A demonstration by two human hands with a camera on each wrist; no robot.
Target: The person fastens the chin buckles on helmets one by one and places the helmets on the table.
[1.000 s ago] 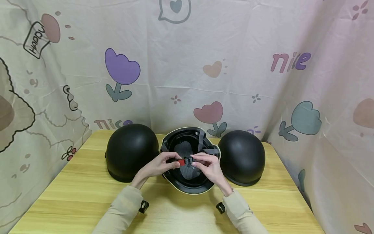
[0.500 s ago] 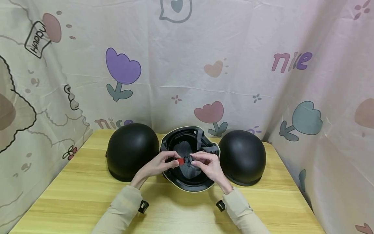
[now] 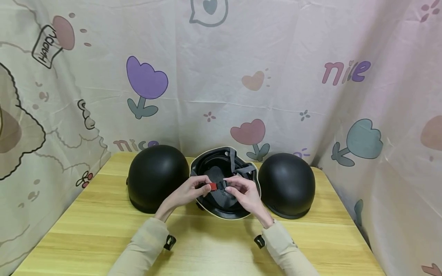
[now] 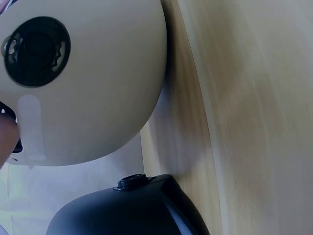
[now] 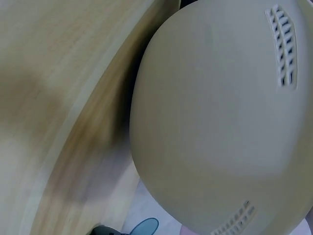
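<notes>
A cream helmet (image 3: 229, 212) lies upside down between two black ones, its dark padded inside facing up. Above that hollow, my left hand (image 3: 188, 192) pinches the red end of a chin-strap buckle (image 3: 213, 186) between thumb and fingers. On the other side my right hand (image 3: 246, 194) pinches the buckle's black part near the strap. The two parts meet; whether they are latched I cannot tell. Grey straps (image 3: 233, 160) run along the helmet's right inner side. The left wrist view shows the cream shell (image 4: 107, 83) with a black round fitting (image 4: 37, 51); the right wrist view shows its vents (image 5: 284, 46).
One black helmet (image 3: 157, 178) stands dome up on the left, another (image 3: 287, 186) on the right, both close to the cream one. All are on a wooden table (image 3: 214, 253). A patterned cloth (image 3: 207, 76) hangs behind and at both sides.
The cream helmet has tilted and turned slightly, its near rim rising away from me. Both hands have shifted a little upward in view, still pinching the buckle. The black helmets have stayed put.
</notes>
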